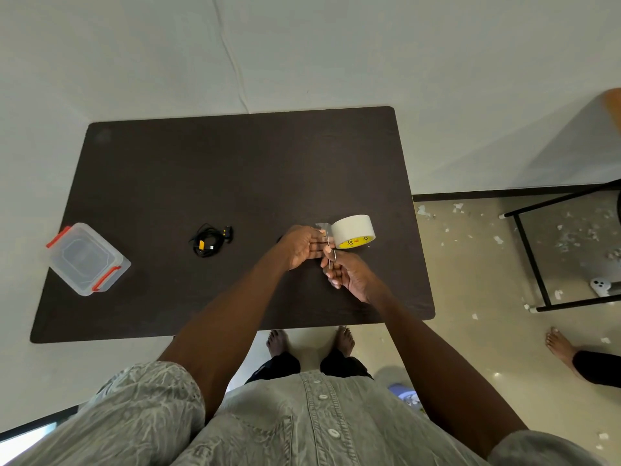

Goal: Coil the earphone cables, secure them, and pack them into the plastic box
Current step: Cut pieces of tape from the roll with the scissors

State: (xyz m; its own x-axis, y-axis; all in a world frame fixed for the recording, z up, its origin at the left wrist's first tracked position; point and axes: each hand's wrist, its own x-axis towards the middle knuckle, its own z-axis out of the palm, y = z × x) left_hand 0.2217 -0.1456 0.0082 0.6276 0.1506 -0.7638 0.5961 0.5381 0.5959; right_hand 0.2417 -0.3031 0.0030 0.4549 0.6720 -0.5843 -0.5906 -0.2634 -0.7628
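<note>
Gripped scissors (331, 255) in right hand (349, 275), pinched tape strip (323, 227) in left hand (302, 245), roll (354, 231) at 3 o'clock of the left hand.

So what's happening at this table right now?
A person stands at a dark table, cutting tape. The left hand holds a pulled strip from the tape roll, while the right hand works small scissors at it. A coiled black earphone cable lies loose on the table, and the plastic box sits closed at the left.
</note>
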